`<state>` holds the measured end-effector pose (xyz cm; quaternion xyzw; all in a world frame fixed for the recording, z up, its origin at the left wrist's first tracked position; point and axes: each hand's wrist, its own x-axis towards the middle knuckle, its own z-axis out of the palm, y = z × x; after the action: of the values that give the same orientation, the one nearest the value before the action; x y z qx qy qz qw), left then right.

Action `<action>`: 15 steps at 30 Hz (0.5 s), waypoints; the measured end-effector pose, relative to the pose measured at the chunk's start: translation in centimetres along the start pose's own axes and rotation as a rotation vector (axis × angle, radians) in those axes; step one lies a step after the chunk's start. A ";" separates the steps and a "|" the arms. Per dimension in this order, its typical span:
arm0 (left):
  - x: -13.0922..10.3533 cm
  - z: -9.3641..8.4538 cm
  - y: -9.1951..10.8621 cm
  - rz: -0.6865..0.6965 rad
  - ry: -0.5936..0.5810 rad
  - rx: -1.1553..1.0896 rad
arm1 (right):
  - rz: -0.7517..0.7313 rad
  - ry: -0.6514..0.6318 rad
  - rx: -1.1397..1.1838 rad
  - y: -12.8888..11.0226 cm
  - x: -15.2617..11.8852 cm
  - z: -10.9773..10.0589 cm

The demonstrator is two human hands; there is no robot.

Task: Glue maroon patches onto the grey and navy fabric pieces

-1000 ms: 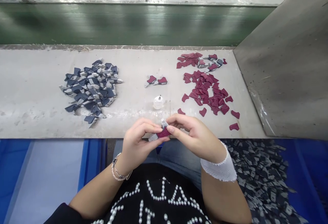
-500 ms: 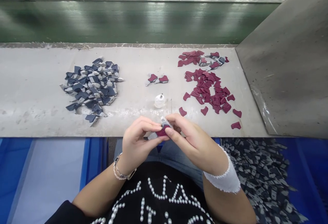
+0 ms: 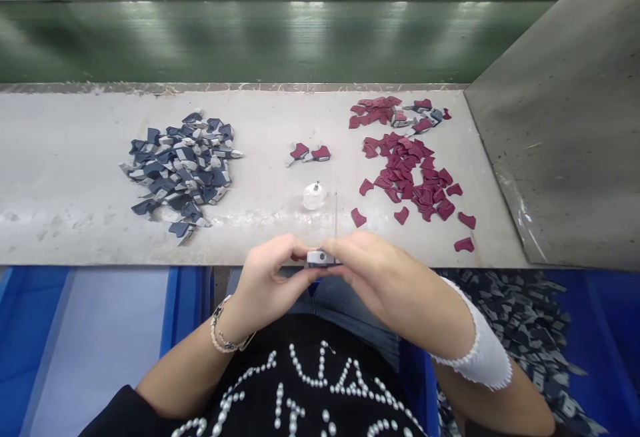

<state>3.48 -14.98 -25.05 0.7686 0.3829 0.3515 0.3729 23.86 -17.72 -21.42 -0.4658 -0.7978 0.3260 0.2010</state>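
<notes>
Between my hands, near the table's front edge, is a small grey plastic part [image 3: 320, 258], turned so an edge with a round hole faces up. My left hand [image 3: 273, 277] pinches its left end between thumb and fingers. From the other side my right hand [image 3: 367, 267] closes on it, fingers covering its right end. The part's maroon face is hidden now. Just beyond my hands stands a small round white piece [image 3: 314, 196] with a metal tip, and a thin upright needle [image 3: 336, 214] is beside it. Farther back lie two grey parts with maroon faces [image 3: 321, 153].
A heap of navy and grey parts [image 3: 183, 170] lies on the left of the table [image 3: 270, 110]. Loose maroon pieces [image 3: 407, 170] spread over the right. A metal panel [image 3: 560, 110] rises at the right. Below the edge, a blue bin [image 3: 580, 330] holds many grey parts [image 3: 525, 330].
The grey part has been turned on edge, so its maroon face no longer shows. My right forearm has swung outward to the right, and my right fingers now cover more of the part.
</notes>
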 end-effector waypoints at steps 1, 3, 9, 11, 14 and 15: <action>-0.1 0.1 0.0 -0.010 0.001 -0.043 | -0.036 -0.017 -0.002 0.0 0.0 -0.2; -0.1 0.2 0.0 -0.053 -0.004 -0.125 | -0.087 -0.039 -0.018 0.0 -0.1 -0.6; 0.5 -0.2 0.2 -0.074 -0.169 -0.045 | -0.062 -0.037 -0.046 -0.2 0.0 -0.4; 0.7 -0.5 0.2 -0.043 -0.213 -0.005 | -0.066 -0.008 -0.044 -0.4 0.2 -0.2; 0.6 -0.5 0.1 -0.020 -0.206 0.005 | -0.083 0.031 -0.069 -0.4 0.6 0.3; 0.5 -0.5 0.1 -0.014 -0.191 0.017 | -0.085 0.027 -0.080 -0.4 0.8 0.4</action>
<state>3.31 -14.49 -24.61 0.7991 0.3538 0.2707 0.4038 22.95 -17.27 -21.45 -0.4433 -0.8265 0.2787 0.2066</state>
